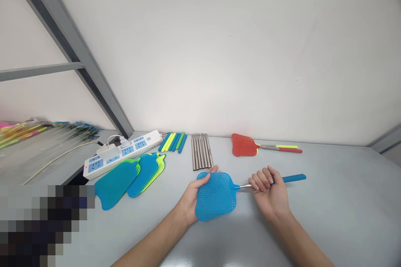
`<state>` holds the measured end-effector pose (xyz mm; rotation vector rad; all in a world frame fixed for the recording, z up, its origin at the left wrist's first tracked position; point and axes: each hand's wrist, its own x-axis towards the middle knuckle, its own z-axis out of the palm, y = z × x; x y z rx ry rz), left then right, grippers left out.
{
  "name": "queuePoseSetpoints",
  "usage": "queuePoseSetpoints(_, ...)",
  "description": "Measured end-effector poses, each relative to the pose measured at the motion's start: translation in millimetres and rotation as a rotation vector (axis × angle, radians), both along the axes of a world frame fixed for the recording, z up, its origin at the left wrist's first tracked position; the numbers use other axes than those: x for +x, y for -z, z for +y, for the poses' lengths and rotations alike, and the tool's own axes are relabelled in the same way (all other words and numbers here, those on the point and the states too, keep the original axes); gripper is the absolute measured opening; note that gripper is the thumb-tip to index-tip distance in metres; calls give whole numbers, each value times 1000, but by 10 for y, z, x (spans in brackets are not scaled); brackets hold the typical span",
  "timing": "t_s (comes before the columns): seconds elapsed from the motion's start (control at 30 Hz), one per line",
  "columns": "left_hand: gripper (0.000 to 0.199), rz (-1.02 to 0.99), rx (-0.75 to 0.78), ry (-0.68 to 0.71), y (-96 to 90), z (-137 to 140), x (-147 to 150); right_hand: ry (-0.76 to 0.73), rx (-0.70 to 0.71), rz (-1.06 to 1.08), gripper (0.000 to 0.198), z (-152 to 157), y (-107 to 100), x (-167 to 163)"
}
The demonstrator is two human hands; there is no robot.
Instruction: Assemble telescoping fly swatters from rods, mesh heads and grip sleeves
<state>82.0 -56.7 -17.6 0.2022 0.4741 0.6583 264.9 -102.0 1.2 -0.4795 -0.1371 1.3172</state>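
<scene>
A blue fly swatter (216, 197) is held level above the grey table between both hands. My left hand (190, 200) grips the left edge of its perforated head, thumb on top and fingers underneath. Around the metal shaft and the start of the blue handle, my right hand (272, 194) is closed. Beyond my left hand lies a row of metal telescopic rods (202, 152). To their left are several coloured handle grips (173, 142) in blue, yellow and green. Loose swatter heads (115, 183) in blue, green and yellow overlap at the left.
A white power strip (123, 154) with plugs lies behind the loose heads. Near the wall at the back right, a red fly swatter (244, 146) rests over a yellow one. Plastic-wrapped items (46, 133) sit at the far left, beside a grey metal frame (78, 58).
</scene>
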Motion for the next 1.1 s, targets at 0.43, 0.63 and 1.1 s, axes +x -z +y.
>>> queuePoseSetpoints(0.43,48,-34,-18,4,6,28,6,2,-4,-4,35,10,21,9)
queuePoseSetpoints(0.63,46,-27,-19,8,10,39,9,6,0,-17,35,15,20,1)
queuePoseSetpoints(1.1,39,185,51,124,-116,-93,-18,-98,-63,43,33,99,49,136)
